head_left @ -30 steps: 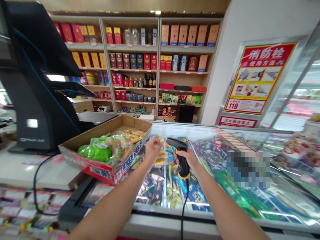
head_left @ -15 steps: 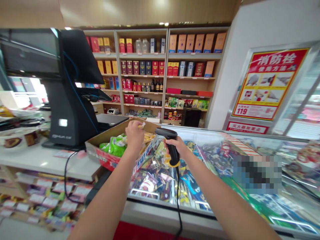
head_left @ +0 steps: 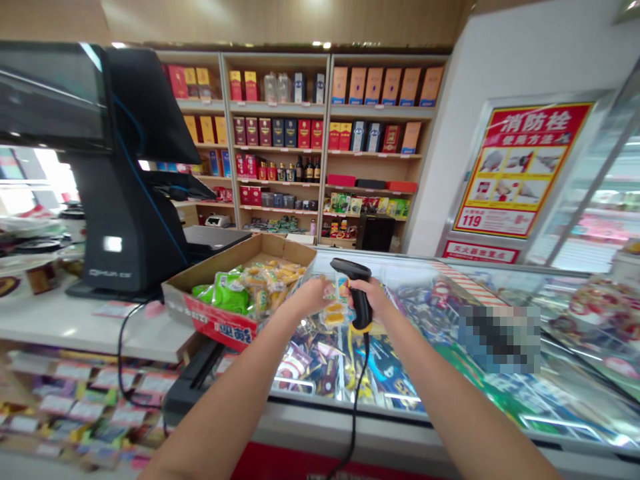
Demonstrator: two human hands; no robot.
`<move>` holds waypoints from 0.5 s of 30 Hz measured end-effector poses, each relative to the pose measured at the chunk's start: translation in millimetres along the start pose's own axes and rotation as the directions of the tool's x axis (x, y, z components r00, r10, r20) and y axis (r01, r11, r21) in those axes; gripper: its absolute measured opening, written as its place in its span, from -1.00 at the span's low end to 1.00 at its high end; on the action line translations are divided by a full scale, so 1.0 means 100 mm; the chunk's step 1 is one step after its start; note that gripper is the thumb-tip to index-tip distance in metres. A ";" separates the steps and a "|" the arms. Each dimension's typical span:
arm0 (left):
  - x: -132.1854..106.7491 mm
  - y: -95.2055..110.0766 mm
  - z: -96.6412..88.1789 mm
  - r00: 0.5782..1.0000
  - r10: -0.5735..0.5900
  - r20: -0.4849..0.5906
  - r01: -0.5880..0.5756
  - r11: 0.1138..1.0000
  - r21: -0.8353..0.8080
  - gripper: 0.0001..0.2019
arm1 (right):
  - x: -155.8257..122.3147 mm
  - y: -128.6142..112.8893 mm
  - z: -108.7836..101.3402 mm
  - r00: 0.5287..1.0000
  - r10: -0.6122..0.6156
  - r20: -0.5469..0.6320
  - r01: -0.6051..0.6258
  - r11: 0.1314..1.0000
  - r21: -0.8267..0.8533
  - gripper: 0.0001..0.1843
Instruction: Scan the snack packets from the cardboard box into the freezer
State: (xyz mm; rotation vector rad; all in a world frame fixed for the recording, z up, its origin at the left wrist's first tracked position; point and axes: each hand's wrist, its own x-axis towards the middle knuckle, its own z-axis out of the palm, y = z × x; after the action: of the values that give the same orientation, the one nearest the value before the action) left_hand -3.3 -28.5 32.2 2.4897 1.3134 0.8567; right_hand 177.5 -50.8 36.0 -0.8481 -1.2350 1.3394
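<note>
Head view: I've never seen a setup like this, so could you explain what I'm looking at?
There is no machine arm here: these are a person's own bare hands, filmed by one camera worn on the head, looking forward and down. The right hand grips a black handheld scanner with a cord. The left hand is beside clear packets with yellow contents; whether it grips one is unclear. Below is a glass-topped case full of colourful packages. An open cardboard box holds green packets and yellow ones. Behind stand shelves of boxes and bottles.
</note>
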 end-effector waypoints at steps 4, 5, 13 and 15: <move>0.07 0.11 0.31 0.937 -0.042 0.348 -0.027 0.981 0.192 -0.51 | 0.01 0.07 -0.25 0.997 0.036 -0.065 -0.035 0.999 0.012 -0.78; 0.07 0.12 0.37 0.922 -0.054 0.384 -0.046 0.968 0.247 -0.45 | 0.02 0.09 -0.29 0.997 0.041 -0.068 -0.040 0.999 0.018 -0.78; 0.06 -0.08 0.58 0.975 0.004 0.222 -0.016 0.999 0.050 -0.92 | 0.02 0.40 -0.52 0.989 0.086 -0.121 -0.080 0.995 0.055 -0.77; 0.10 -0.21 0.60 0.991 -0.076 0.106 0.104 0.949 -0.296 -0.86 | 0.00 0.44 -0.55 0.991 0.091 -0.100 -0.086 0.995 0.050 -0.76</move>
State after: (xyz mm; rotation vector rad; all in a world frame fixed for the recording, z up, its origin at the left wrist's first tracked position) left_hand 21.5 -2.8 -21.5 2.1895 1.1583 0.8378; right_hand 219.5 -34.5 -17.9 -0.9369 -1.0945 1.3725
